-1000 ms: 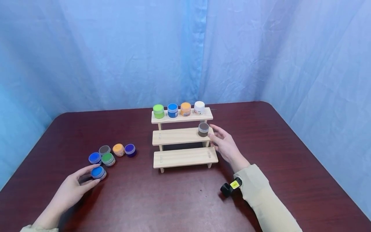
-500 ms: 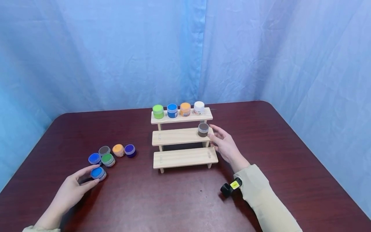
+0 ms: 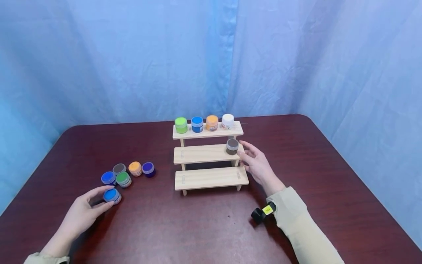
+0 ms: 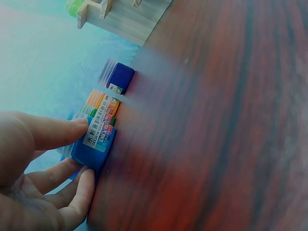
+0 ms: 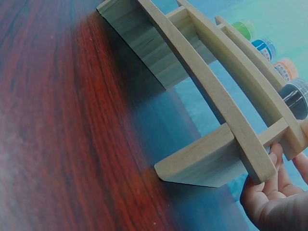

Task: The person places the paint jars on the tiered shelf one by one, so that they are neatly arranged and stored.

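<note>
My left hand (image 3: pixel 82 214) pinches a blue gouache paint jar (image 3: pixel 112 196) between thumb and fingers at the table's left. In the left wrist view, this jar's label (image 4: pixel 98 130) faces the camera. A three-tier wooden shelf (image 3: pixel 209 178) stands mid-table. One dark brown paint jar (image 3: pixel 232 146) sits at the right end of its middle tier. My right hand (image 3: pixel 258 167) rests beside that jar at the tier's end, thumb and forefinger extended around the corner. Its fingertips lie right at the wood under the tier in the right wrist view; the forefinger is partly hidden there.
Light green (image 3: pixel 181 125), blue (image 3: pixel 197 124), orange (image 3: pixel 212 123) and white (image 3: pixel 228 121) jars line the top tier. Beyond my left hand, green (image 3: pixel 123 179), blue (image 3: pixel 108 178), dark brown (image 3: pixel 119 169), orange (image 3: pixel 135 168) and violet (image 3: pixel 148 169) jars stand clustered on the table.
</note>
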Demonstrator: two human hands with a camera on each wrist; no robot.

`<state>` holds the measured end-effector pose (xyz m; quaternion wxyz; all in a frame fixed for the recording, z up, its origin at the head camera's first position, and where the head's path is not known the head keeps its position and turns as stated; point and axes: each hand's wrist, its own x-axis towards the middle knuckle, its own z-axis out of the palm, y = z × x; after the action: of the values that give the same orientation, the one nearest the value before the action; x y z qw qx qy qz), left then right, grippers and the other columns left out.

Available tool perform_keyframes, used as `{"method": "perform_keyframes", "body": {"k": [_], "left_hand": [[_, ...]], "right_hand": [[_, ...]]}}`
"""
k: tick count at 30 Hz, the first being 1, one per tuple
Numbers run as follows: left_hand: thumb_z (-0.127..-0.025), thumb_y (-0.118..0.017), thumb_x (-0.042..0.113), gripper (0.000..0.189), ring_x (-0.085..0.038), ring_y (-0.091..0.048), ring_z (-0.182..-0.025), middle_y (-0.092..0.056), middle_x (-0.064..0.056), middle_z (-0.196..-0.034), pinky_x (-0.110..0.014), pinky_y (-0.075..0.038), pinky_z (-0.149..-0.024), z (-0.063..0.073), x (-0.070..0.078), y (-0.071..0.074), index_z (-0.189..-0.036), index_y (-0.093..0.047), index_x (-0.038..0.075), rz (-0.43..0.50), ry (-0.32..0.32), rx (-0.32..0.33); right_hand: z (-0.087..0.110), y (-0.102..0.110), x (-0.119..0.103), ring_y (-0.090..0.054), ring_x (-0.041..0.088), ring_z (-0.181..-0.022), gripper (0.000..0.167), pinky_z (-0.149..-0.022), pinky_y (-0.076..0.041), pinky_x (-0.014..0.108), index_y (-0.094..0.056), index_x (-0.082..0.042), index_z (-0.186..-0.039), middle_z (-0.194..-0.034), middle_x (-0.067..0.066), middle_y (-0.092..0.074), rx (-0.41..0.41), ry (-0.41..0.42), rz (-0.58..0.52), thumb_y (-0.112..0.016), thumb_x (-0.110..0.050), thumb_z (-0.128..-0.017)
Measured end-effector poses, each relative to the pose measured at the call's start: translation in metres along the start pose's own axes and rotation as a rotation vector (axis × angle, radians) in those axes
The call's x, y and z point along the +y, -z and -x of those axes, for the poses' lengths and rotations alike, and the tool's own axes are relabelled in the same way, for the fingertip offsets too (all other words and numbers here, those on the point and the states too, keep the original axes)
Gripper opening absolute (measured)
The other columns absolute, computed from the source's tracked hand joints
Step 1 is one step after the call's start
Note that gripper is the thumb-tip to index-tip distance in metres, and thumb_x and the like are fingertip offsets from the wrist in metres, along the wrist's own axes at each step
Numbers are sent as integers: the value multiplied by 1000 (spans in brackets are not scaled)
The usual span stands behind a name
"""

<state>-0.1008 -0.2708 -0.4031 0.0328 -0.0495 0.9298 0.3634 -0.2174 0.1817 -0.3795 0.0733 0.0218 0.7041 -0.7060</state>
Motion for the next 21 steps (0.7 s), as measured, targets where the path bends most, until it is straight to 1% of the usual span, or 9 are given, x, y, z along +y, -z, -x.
{"method": "perform_keyframes", "body": {"k": [5, 10, 15, 21], "left_hand": [[-88, -67, 23, 54, -48, -55, -112, -51, -31, -129, -53, -50, -88, -2, 1, 1, -134, -49, 0, -32, -11, 4], [-90, -65, 21, 52, -49, -54, -112, -51, -33, -128, -58, -47, -91, -3, 1, 4, -134, -47, -1, -66, -27, 10], [-91, -63, 27, 55, -50, -52, -113, -50, -34, -129, -61, -44, -92, -3, -1, 8, -136, -45, -1, -65, -4, 2], [-91, -62, 33, 57, -47, -55, -110, -54, -32, -126, -58, -48, -89, -3, 0, 10, -135, -47, 0, -47, -5, 27]], "right_hand": [[-1, 1, 0, -48, 7, -74, 52, -65, -45, 17, -34, -9, -146, -91, -4, -51, -4, 7, -12, -51, -8, -97], [1, -1, 0, -49, 6, -73, 53, -64, -44, 17, -34, -7, -146, -89, -5, -52, -9, 15, -20, -51, -7, -96], [2, -1, 0, -49, 6, -73, 53, -64, -44, 17, -33, -7, -146, -89, -4, -52, -14, 13, -18, -50, -7, -97], [1, 0, 0, -48, 7, -74, 52, -64, -44, 17, -34, -9, -146, -89, -4, -51, -4, 12, -10, -51, -8, -97]]}}
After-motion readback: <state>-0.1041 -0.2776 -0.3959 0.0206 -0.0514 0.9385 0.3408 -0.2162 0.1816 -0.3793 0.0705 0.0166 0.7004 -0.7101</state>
